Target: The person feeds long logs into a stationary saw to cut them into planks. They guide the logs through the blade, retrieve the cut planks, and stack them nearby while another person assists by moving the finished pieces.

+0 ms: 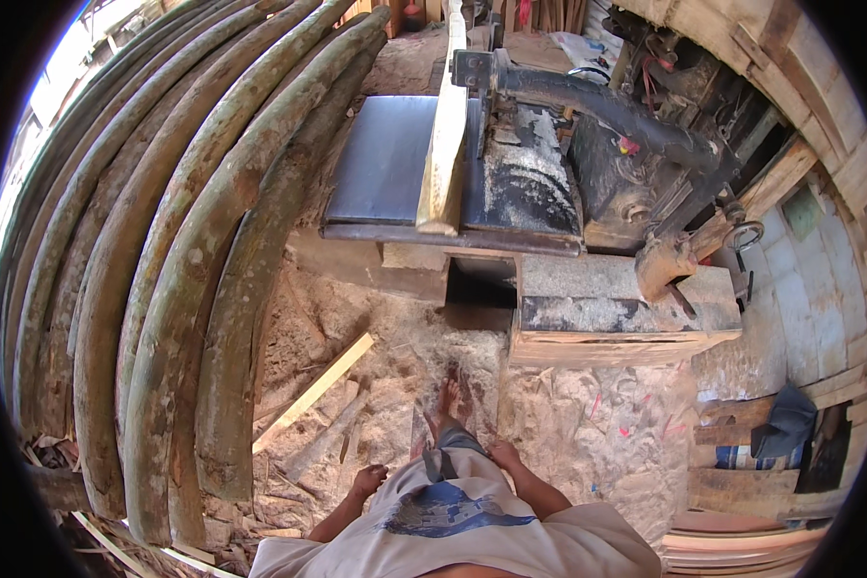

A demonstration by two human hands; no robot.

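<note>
My left hand (369, 480) hangs beside my shirt with its fingers curled in and nothing seen in it. On the other side, my right hand (502, 454) hangs near my thigh, loosely closed, with nothing visible in it. Both are apart from the saw machine. Ahead of me, a long pale sawn timber (440, 183) lies lengthwise on the dark metal saw table (378, 154), beside the upright blade part. A thick black curved arm (597, 93) reaches over the table from the right. Sawdust covers the table's right part.
Several long bark-covered logs (202, 250) are stacked at the left. A pale wood strip (315, 392) lies on the sawdust-covered floor (588, 433). A box-like block (626, 308) stands before the machine, next to a dark opening (482, 282). Boards (742, 544) and a dark cloth (783, 424) are at right.
</note>
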